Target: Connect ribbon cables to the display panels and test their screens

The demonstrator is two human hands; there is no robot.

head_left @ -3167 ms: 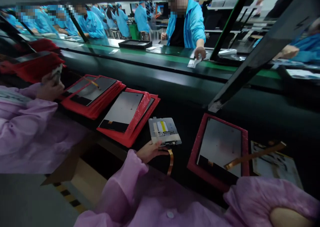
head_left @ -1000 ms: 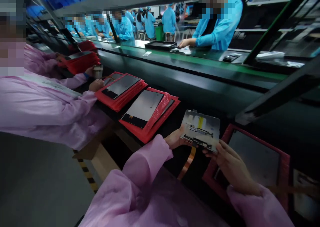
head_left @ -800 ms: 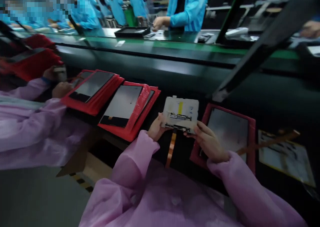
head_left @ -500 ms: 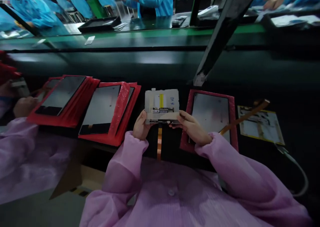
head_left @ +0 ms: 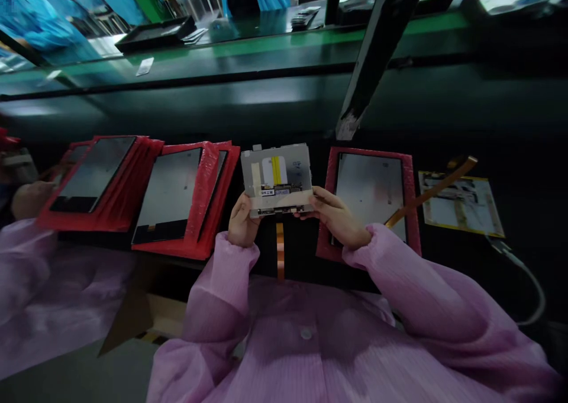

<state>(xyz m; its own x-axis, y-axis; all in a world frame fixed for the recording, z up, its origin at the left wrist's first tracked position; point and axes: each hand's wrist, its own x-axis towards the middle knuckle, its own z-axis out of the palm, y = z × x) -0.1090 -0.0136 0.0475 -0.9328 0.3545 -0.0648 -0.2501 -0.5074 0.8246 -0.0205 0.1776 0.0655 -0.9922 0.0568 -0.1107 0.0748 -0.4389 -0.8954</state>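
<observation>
Now my left hand (head_left: 242, 224) and right hand (head_left: 339, 216) pinch the flat gray part (head_left: 295, 175) at twelve o'clock, maybe checking it, so the next move calls for care with the orange strip (head_left: 280, 252) at its six o'clock.

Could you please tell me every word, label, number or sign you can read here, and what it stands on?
No text is legible.
White label on the held panel: small dark characters, too blurred to read.
Blue marks on the same panel: too blurred to read.
</observation>
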